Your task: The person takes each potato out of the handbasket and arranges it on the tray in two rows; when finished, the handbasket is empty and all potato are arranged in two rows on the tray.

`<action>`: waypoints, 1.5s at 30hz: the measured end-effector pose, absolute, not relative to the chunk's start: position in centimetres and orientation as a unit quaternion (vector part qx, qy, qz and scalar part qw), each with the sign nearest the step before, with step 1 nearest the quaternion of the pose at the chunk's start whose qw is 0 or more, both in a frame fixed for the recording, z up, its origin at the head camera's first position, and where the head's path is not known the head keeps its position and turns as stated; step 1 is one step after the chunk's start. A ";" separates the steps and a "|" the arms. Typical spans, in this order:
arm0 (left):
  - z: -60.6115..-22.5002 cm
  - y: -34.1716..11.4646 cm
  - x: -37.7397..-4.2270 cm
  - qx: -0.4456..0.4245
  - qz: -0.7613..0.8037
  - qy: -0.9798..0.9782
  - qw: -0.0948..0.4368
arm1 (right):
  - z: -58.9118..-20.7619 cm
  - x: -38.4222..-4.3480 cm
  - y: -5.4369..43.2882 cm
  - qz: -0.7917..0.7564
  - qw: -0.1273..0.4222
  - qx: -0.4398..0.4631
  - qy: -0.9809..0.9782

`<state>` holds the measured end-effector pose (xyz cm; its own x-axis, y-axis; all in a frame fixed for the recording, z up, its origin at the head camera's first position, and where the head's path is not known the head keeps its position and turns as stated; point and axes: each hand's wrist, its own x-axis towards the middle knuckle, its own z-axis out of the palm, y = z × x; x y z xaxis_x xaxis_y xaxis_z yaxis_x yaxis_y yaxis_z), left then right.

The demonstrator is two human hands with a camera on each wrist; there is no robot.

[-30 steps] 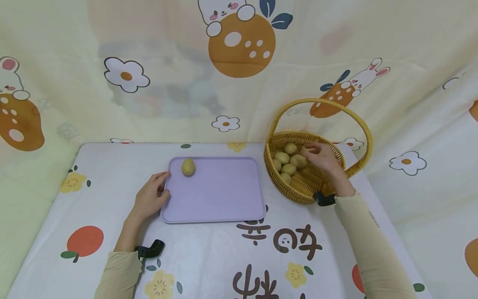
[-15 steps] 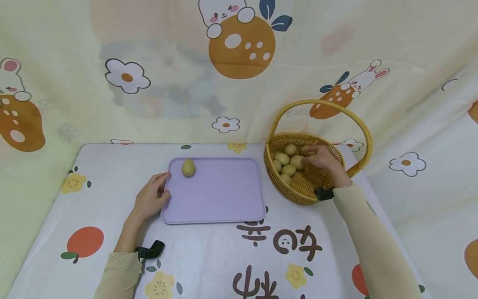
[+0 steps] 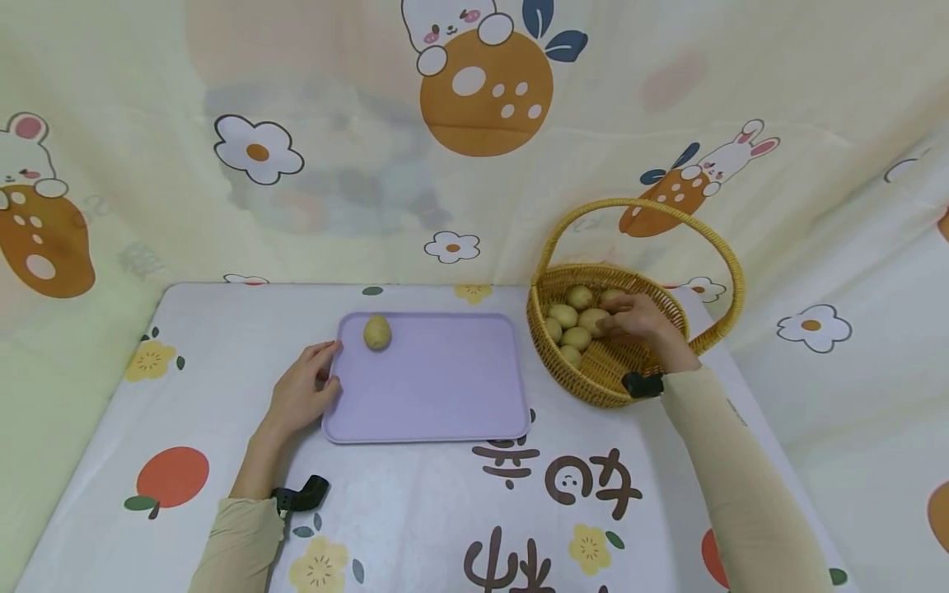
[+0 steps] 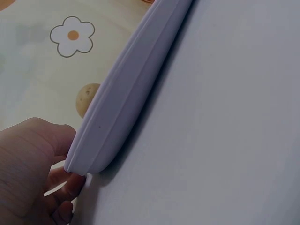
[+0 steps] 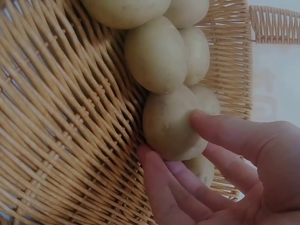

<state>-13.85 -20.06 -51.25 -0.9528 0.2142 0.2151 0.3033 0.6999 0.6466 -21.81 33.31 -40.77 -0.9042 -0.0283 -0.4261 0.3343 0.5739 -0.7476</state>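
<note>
My right hand (image 3: 641, 321) is inside the wicker basket (image 3: 552, 354), among several light brown potatoes. In the right wrist view, its thumb and fingers pinch one potato (image 5: 171, 124) from opposite sides, which still sits against its neighbours. At the left side of the lilac tray (image 3: 430, 379), my left hand (image 3: 302, 391) holds the rim, the tips of thumb and index finger right at the edge. Seen from the left wrist, the other fingers curl low by the tray's corner. A single potato (image 3: 377, 333) lies on the tray near its back left corner.
A tall arched handle (image 3: 641, 206) spans the basket and rises above my right forearm. Behind the table hangs a printed curtain (image 3: 334, 231). The white tablecloth (image 3: 415, 494) carries printed flowers, fruit and characters.
My right hand has shifted slightly from the potato at the back of the basket to one nearer the middle. The left hand and tray stay put.
</note>
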 end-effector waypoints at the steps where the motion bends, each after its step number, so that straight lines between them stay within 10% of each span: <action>1: -51.3 -20.1 -13.9 -0.141 -0.361 -0.920 0.061 | -40.8 -21.8 33.3 -0.456 0.198 0.090 0.863; 45: -51.3 -20.0 -13.9 -0.140 -0.357 -0.921 0.063 | -37.9 -21.6 30.8 -0.527 0.185 0.103 0.823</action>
<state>-13.89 -19.98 -51.29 -0.9526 0.2136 0.2167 0.3039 0.7055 0.6403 -21.55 30.81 -37.93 -0.9106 -0.0250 -0.4125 0.3642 0.4230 -0.8297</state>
